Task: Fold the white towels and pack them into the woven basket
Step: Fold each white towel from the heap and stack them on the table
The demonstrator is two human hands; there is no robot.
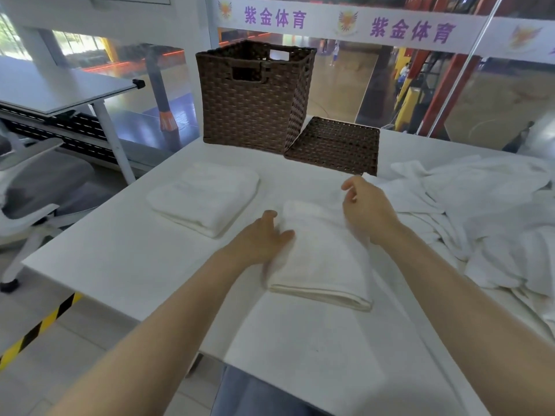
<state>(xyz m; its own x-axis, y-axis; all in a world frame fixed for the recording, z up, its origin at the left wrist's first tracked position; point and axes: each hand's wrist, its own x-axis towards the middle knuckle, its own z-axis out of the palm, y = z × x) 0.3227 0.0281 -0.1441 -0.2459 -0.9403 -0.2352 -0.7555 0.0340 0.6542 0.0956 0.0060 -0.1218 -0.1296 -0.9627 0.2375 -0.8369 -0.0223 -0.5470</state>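
Note:
A folded white towel (324,259) lies in the middle of the white table (120,259). My left hand (264,238) rests flat on its left edge, fingers spread. My right hand (366,208) hovers over the towel's far right part with fingers loosely curled and nothing clearly pinched. A second folded towel (207,196) lies to the left. The dark brown woven basket (255,94) stands upright at the far edge, its inside mostly hidden. A heap of unfolded white towels (486,217) covers the right side.
The flat woven basket lid (333,145) lies just right of the basket. A glass railing with a purple-lettered banner (411,30) runs behind the table. A grey office chair (39,187) and another desk (60,88) stand to the left.

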